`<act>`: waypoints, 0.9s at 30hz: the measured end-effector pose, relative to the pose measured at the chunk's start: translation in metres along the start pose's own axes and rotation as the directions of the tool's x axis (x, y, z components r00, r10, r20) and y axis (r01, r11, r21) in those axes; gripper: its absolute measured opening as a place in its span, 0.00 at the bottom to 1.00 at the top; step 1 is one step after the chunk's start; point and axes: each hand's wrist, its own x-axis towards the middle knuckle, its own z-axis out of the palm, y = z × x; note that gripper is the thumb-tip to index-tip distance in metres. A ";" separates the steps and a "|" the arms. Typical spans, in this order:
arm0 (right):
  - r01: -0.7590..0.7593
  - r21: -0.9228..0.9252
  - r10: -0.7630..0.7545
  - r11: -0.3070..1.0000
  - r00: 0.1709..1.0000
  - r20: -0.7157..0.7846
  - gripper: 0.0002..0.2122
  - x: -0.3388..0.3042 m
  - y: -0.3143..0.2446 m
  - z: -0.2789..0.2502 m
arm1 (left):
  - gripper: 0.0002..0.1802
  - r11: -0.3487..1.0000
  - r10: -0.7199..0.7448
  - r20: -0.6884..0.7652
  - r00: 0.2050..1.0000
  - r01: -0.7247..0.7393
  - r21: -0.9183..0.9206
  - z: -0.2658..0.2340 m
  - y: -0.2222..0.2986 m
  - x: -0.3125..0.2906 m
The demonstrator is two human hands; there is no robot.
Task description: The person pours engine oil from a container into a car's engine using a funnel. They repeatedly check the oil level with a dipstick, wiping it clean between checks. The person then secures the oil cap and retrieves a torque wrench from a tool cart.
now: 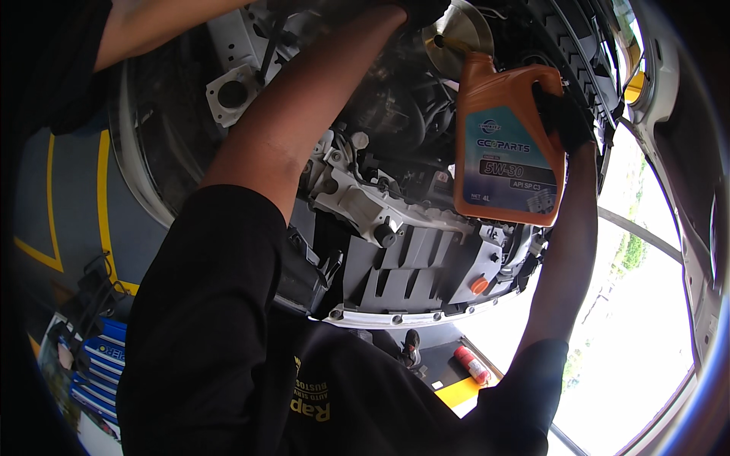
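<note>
My right hand point(564, 118), in a black glove, grips the handle of an orange oil jug point(513, 144) with a blue-green label. The jug's neck leans against or over the rim of a round metal funnel point(477, 23), where amber oil shows inside. Stretched forward over the engine bay, my left arm ends in a black-gloved left hand point(426, 11) beside the funnel. Its fingers are dark and partly cut off by the top edge, so its grip does not show.
Another person's forearm point(167, 26) reaches in from the upper left. Below the jug lie the car's front crossmember point(357, 205) and an orange cap point(479, 286). A red fire extinguisher point(472, 365) stands on the floor, and a blue tool cabinet point(103, 365) is at lower left.
</note>
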 end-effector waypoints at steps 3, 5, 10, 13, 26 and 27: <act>-0.004 0.005 0.004 1.000 1.000 -0.004 0.28 0.000 -0.001 0.000 | 0.36 0.999 -0.040 0.050 0.998 0.041 -0.020 0.011 0.000 -0.009; -0.012 0.005 0.012 1.000 1.000 -0.004 0.28 -0.001 -0.002 -0.001 | 0.35 0.997 -0.071 0.097 0.993 0.075 -0.036 0.020 0.001 -0.017; -0.014 0.020 0.014 1.000 1.000 -0.006 0.27 -0.001 -0.004 0.004 | 0.32 0.984 -0.155 0.198 0.968 0.169 -0.056 0.041 0.000 -0.039; -0.042 0.030 0.043 0.999 0.999 -0.012 0.27 -0.007 -0.004 0.001 | 0.31 0.975 -0.180 0.255 0.950 0.208 -0.084 0.056 0.004 -0.047; -0.098 0.119 0.099 0.988 0.995 -0.007 0.26 0.005 -0.003 0.003 | 0.28 0.944 -0.264 0.377 0.888 0.318 -0.089 0.078 0.003 -0.057; -0.103 0.129 0.104 0.986 0.995 -0.004 0.26 0.007 -0.004 0.004 | 0.28 0.942 -0.271 0.379 0.885 0.325 -0.084 0.077 0.002 -0.058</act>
